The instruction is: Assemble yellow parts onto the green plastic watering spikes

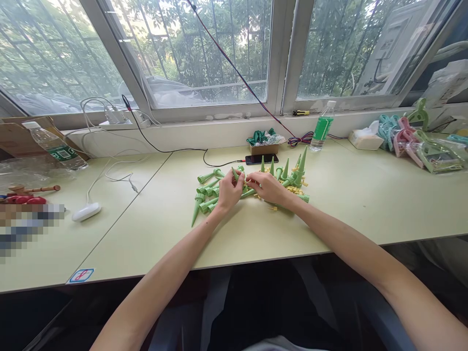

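My left hand [231, 191] is closed round a green plastic plant-watering spike [234, 173], its pointed tip sticking up between the fingers. Close beside it, my right hand [268, 187] pinches at a small yellow plastic piece against that spike; the fingers partly hide it. To the left lie several loose green spikes [208, 190], one pointing toward the table's front edge. Past my right hand is a cluster of spikes [301, 168], some standing on end with tips up. Small yellow pieces [273, 208] lie around and under my right hand.
Behind the spikes lie a black phone [262, 159] on a cable and a small cardboard box [266, 146]. A green-labelled bottle [322, 127] stands back right, near tissues [366, 137] and bagged plastic clips [407, 139]. Left are another bottle [54, 147] and a white charger [87, 211].
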`<state>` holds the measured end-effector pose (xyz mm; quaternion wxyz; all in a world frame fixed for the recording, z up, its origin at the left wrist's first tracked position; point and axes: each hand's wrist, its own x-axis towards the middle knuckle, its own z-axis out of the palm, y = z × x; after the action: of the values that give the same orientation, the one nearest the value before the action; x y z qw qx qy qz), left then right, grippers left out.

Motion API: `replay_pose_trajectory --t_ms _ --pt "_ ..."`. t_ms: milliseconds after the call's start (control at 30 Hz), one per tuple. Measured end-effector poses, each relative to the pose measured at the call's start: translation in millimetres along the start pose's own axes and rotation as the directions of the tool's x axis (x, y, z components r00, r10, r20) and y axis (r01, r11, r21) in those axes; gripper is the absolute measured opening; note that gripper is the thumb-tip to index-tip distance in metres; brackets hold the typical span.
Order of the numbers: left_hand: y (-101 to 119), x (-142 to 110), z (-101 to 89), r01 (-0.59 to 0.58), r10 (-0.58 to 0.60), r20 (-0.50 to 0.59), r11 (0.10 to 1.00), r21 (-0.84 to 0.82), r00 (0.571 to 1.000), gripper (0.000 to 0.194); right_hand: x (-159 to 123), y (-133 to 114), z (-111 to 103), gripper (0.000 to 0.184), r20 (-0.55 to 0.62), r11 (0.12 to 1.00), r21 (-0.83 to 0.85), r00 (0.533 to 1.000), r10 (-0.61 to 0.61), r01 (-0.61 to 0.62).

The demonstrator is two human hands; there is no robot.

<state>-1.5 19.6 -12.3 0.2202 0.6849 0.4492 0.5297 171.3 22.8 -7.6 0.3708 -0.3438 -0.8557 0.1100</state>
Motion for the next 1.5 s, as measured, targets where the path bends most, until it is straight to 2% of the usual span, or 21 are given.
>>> replay_pose_trajectory --t_ms 367,633,1067,1133,1300,1500 --pt "-0.1 -0.7 0.4 0.001 -0.001 -0.003 1.0 0.025 1.0 0.022 0.6 -5.3 -2.7 0.028 0.013 0.999 0.003 0.999 0.036 -0.036" --pt "0.7 -0.6 0.4 0.0 0.0 -0.007 1.0 0.023 1.0 0.023 -0.4 -6.3 -3.7 0.005 0.021 0.999 0.02 0.999 0.036 -0.036" --pt "-3.2 -1.9 0.9 -0.022 0.022 0.007 0.999 0.041 1.0 0.024 -0.5 -3.9 -3.1 0.029 0.066 0.996 -0.034 0.994 0.085 -0.083" --pt "-2.7 -2.0 1.0 -0.026 0.025 0.009 0.999 0.035 1.0 0.024 -0.7 -4.9 -3.9 0.027 0.063 0.995 -0.031 0.994 0.091 -0.089" --pt "0.2 -2.1 1.1 -0.023 0.022 0.008 0.999 0.032 1.0 0.023 -0.8 -7.6 -5.6 0.006 0.055 0.998 -0.006 0.996 0.071 -0.07" --pt "1.5 -3.0 0.2 -0.012 0.011 0.02 0.999 0.05 1.0 0.023 -0.8 -5.3 -4.2 0.012 0.065 0.998 -0.026 0.996 0.066 -0.065"
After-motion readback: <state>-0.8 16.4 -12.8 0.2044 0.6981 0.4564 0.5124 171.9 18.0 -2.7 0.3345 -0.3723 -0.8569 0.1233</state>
